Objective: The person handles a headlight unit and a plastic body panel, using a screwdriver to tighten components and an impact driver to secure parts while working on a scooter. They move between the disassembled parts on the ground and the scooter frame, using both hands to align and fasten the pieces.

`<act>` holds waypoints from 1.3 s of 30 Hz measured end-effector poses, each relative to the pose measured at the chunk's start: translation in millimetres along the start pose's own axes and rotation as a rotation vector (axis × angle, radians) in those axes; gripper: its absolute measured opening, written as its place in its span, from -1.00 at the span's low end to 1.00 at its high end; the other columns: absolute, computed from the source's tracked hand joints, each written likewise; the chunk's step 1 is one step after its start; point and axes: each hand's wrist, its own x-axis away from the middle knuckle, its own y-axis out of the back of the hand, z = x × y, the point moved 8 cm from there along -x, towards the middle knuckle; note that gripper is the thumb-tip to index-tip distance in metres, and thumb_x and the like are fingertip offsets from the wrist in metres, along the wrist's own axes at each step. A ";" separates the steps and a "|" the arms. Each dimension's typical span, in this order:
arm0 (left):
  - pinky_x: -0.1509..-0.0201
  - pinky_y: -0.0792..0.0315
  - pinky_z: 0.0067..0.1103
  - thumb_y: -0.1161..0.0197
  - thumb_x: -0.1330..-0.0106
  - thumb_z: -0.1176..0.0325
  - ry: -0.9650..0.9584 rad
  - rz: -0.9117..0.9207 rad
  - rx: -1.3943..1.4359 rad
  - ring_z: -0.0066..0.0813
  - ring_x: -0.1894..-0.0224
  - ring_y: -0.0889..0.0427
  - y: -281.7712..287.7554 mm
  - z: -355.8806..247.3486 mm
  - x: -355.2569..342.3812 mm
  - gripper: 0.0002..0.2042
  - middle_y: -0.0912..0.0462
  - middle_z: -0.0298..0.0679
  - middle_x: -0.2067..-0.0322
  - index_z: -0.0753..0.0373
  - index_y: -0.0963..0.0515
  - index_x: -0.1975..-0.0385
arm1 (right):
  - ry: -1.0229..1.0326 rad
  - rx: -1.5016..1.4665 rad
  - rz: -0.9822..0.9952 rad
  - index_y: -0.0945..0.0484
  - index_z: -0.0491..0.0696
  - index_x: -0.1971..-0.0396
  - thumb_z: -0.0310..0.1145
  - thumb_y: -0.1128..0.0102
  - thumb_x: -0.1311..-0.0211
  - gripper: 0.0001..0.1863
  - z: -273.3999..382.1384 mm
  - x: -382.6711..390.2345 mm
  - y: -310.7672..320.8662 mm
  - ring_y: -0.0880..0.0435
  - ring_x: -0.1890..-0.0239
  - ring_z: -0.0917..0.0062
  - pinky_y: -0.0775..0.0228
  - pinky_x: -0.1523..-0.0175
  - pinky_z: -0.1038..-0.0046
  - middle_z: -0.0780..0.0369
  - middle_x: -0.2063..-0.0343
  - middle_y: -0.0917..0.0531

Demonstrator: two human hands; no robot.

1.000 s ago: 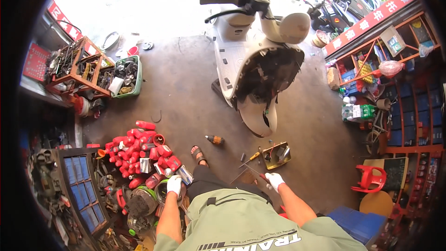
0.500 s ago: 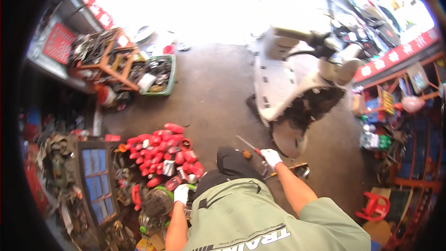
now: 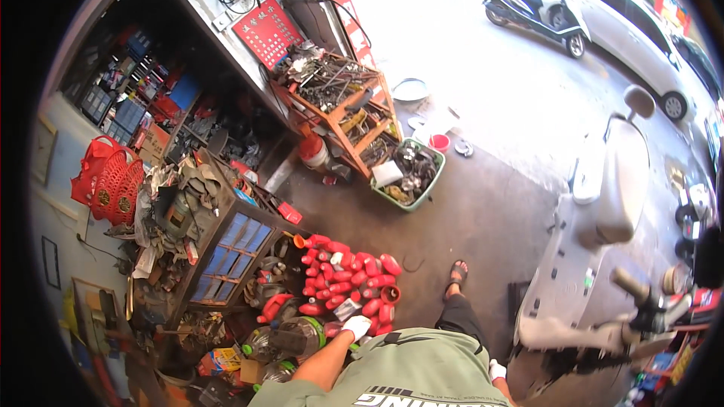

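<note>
White lettering crosses the green shirt (image 3: pixel 422 358). At the person's ten o'clock the white-gloved left hand (image 3: pixel 356 327) is near the red bottles (image 3: pixel 341 287); I can't tell whether its grip holds anything. The right hand (image 3: pixel 497 369), at three, is partly hidden, its grip unclear. The bottles lie heaped on the floor (image 3: pixel 483 211) at eleven, bright red. Farther, also at eleven, a red notice board (image 3: pixel 268 32) carries white characters.
</note>
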 end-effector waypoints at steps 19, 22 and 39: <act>-0.17 -0.51 -0.41 -0.19 -0.30 0.31 0.094 -0.653 0.705 -0.20 -0.04 -0.68 448.5 -73.1 -334.5 -0.70 -0.72 -0.08 0.06 0.23 -0.63 0.02 | 0.256 -0.093 0.178 -0.52 -0.06 0.41 -0.02 -0.07 -0.42 -0.61 359.6 19.4 -241.6 -0.42 0.74 0.46 -0.21 0.67 0.43 0.24 0.62 -0.50; -0.13 -0.52 -0.37 -0.17 -0.30 0.30 0.180 -0.869 0.637 -0.10 0.00 -0.69 525.1 -8.0 -354.9 -0.71 -0.72 -0.03 0.10 0.22 -0.63 0.03 | 0.183 0.176 -0.007 -0.52 -0.09 0.36 -0.07 -0.08 -0.39 -0.65 361.9 49.4 -254.2 -0.47 0.75 0.44 -0.24 0.70 0.44 0.22 0.59 -0.55; -0.25 -0.42 -0.22 -0.18 -0.32 0.32 0.476 -1.021 0.299 -0.08 -0.22 -0.48 863.0 112.0 -510.5 -0.64 -0.51 -0.11 -0.18 0.13 -0.53 -0.13 | 0.402 0.325 0.027 -0.55 -0.11 0.12 -0.13 -0.08 -0.43 -0.67 487.8 197.0 -478.3 -0.53 0.71 0.50 -0.36 0.66 0.47 0.22 0.51 -0.60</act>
